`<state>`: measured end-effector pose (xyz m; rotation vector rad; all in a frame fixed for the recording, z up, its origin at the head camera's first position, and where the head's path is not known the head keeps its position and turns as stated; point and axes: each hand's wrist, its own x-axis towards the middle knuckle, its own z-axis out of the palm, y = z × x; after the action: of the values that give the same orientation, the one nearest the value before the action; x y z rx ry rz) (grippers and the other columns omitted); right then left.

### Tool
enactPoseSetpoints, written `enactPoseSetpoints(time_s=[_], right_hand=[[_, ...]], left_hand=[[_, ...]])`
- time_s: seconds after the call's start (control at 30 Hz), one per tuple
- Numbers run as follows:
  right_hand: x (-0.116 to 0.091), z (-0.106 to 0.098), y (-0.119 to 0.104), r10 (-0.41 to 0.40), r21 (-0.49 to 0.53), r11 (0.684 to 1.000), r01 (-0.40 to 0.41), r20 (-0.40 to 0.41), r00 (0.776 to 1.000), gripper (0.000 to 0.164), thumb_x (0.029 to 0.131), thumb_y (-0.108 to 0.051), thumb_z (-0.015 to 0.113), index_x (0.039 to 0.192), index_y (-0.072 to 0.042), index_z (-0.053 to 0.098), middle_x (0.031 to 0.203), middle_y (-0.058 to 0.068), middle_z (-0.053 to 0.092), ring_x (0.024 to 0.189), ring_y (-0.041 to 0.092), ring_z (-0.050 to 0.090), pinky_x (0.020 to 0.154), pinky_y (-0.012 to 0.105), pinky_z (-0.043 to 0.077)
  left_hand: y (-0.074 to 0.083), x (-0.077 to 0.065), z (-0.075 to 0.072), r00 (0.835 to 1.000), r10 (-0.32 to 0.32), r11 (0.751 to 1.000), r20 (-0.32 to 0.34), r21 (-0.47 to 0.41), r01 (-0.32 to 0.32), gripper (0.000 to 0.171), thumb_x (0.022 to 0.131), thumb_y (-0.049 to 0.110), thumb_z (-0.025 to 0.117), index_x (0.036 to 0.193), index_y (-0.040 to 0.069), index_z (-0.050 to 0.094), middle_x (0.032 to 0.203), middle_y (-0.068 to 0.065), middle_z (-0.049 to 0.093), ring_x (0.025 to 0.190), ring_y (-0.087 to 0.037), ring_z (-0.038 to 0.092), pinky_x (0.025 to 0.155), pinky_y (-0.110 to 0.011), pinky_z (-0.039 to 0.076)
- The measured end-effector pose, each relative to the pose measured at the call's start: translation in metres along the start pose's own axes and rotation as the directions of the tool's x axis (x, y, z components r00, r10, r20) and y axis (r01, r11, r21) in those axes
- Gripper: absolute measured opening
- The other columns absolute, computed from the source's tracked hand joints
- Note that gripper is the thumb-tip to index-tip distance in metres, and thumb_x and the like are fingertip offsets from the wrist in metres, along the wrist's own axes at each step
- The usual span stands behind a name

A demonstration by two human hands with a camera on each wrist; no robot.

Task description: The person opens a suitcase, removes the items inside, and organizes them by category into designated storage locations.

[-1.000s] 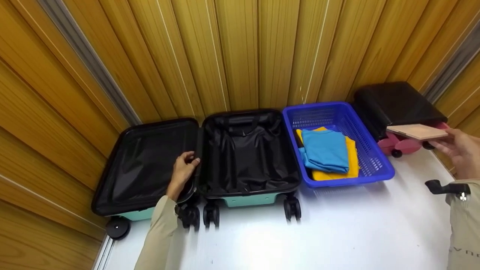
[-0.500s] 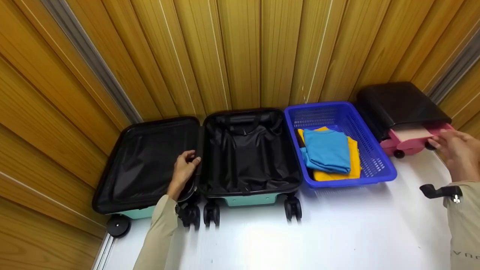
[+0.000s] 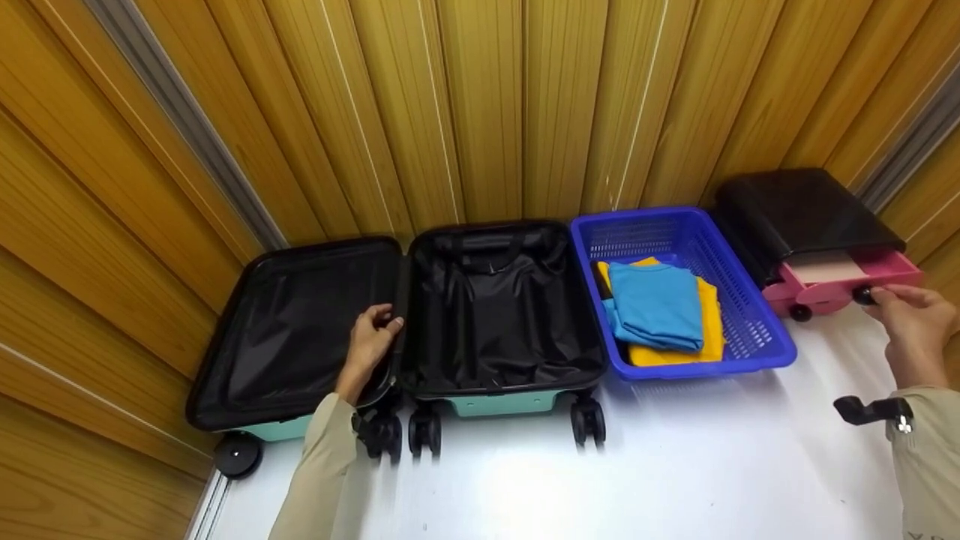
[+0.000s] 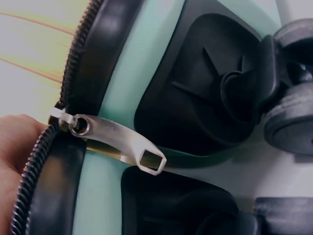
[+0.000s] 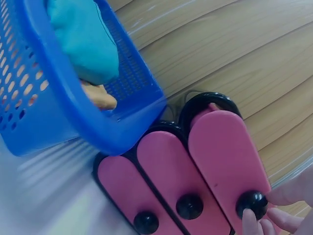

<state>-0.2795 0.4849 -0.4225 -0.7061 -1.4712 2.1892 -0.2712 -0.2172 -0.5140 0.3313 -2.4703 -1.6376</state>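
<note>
An opened suitcase lies flat on the white floor, its black-lined left half (image 3: 300, 322) beside the deeper right half (image 3: 510, 315). My left hand (image 3: 367, 341) rests at the inner edge of the left half with fingers loosely bent; a metal zipper pull (image 4: 112, 137) hangs close by in the left wrist view. Far right stands a black drawer unit (image 3: 814, 210) with pink drawer fronts. Its top drawer (image 5: 222, 147) is partly pulled out and holds a pale flat rectangular item (image 3: 825, 268). My right hand (image 3: 916, 330) pinches that drawer's round black knob (image 5: 252, 203).
Between suitcase and drawers sits a blue plastic basket (image 3: 705, 367) with a folded blue cloth (image 3: 652, 304) lying on yellow cloth (image 3: 714, 315). A wood-patterned wall (image 3: 480, 112) runs behind everything. Black caster wheels (image 3: 587, 420) stick out from the suitcase's near side.
The pale flat item, held in my right hand above the drawer, now lies inside it. My right hand has let go and moved to the knob. The left hand has stayed put.
</note>
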Motion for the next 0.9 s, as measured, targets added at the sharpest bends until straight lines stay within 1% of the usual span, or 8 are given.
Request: enactPoseSetpoints(time_s=[0.17,0.27,0.43,0.53,0.6,0.67,0.8,0.9], right_hand=[[0.001,-0.005,0.007,-0.012,0.075,0.997,0.007,0.070,0.997,0.029,0.094,0.013,0.065,0.069,-0.001,0.071,0.067,0.002,0.068,0.055,0.013,0.073,0.055,0.022,0.059],[0.005,-0.001,0.010,-0.021,0.070,0.997,0.016,0.077,0.997,0.025,0.093,0.011,0.067,0.072,-0.001,0.071,0.071,0.000,0.067,0.056,0.012,0.073,0.056,0.022,0.060],[0.013,0.011,0.014,-0.043,-0.002,0.999,0.043,0.038,0.998,0.019,0.095,0.008,0.067,0.079,-0.003,0.065,0.073,-0.001,0.063,0.053,0.010,0.067,0.054,0.020,0.058],[0.018,0.017,0.016,-0.067,-0.092,0.993,0.068,0.017,0.998,0.020,0.096,0.004,0.065,0.080,-0.007,0.062,0.069,-0.003,0.060,0.048,0.008,0.063,0.050,0.017,0.054],[0.022,0.021,0.016,-0.085,-0.159,0.983,0.086,0.011,0.996,0.019,0.097,0.001,0.065,0.082,-0.009,0.061,0.066,-0.005,0.060,0.046,0.006,0.062,0.048,0.015,0.052],[0.025,0.024,0.017,-0.098,-0.199,0.975,0.099,0.014,0.995,0.015,0.098,-0.001,0.065,0.086,-0.009,0.059,0.064,-0.006,0.060,0.044,0.006,0.061,0.046,0.014,0.050],[0.029,0.029,0.018,-0.104,-0.205,0.973,0.108,0.030,0.994,0.010,0.100,-0.003,0.062,0.096,-0.006,0.053,0.065,-0.006,0.060,0.043,0.006,0.062,0.044,0.017,0.051],[0.031,0.030,0.018,-0.101,-0.184,0.977,0.104,0.030,0.994,0.010,0.101,-0.003,0.061,0.098,-0.006,0.051,0.065,-0.006,0.061,0.043,0.006,0.063,0.043,0.018,0.052]], left_hand=[[0.000,-0.001,-0.001,1.000,-0.005,1.000,0.009,0.008,0.005,0.042,0.102,0.010,0.064,0.141,-0.006,0.058,0.137,-0.029,0.058,0.127,-0.041,0.055,0.108,-0.050,0.045],[0.000,-0.001,-0.001,1.000,-0.008,1.000,0.005,0.008,0.008,0.042,0.102,0.010,0.064,0.141,-0.006,0.058,0.136,-0.029,0.057,0.127,-0.042,0.055,0.108,-0.050,0.046],[-0.002,-0.001,-0.001,1.000,0.001,1.000,0.015,0.001,-0.001,0.043,0.102,0.010,0.064,0.141,-0.007,0.057,0.137,-0.029,0.057,0.126,-0.041,0.055,0.108,-0.050,0.045],[-0.004,-0.001,-0.001,1.000,0.003,1.000,0.026,-0.005,-0.003,0.042,0.102,0.009,0.064,0.140,-0.008,0.057,0.137,-0.030,0.057,0.127,-0.042,0.055,0.109,-0.050,0.044],[-0.005,-0.001,-0.001,0.999,0.004,1.000,0.032,-0.010,-0.004,0.042,0.102,0.009,0.064,0.140,-0.008,0.057,0.137,-0.030,0.058,0.129,-0.042,0.055,0.110,-0.052,0.044],[-0.006,-0.002,-0.002,0.999,0.000,1.000,0.037,-0.016,0.001,0.042,0.102,0.008,0.064,0.140,-0.008,0.057,0.138,-0.030,0.058,0.130,-0.042,0.054,0.111,-0.052,0.043],[-0.004,0.000,-0.003,0.999,0.005,1.000,0.042,-0.023,-0.004,0.043,0.102,0.008,0.063,0.141,-0.008,0.056,0.139,-0.031,0.056,0.130,-0.043,0.053,0.111,-0.053,0.043],[-0.002,0.002,-0.004,0.999,0.000,1.000,0.044,-0.025,0.001,0.044,0.102,0.009,0.063,0.142,-0.007,0.056,0.139,-0.030,0.055,0.131,-0.042,0.053,0.111,-0.052,0.044]])
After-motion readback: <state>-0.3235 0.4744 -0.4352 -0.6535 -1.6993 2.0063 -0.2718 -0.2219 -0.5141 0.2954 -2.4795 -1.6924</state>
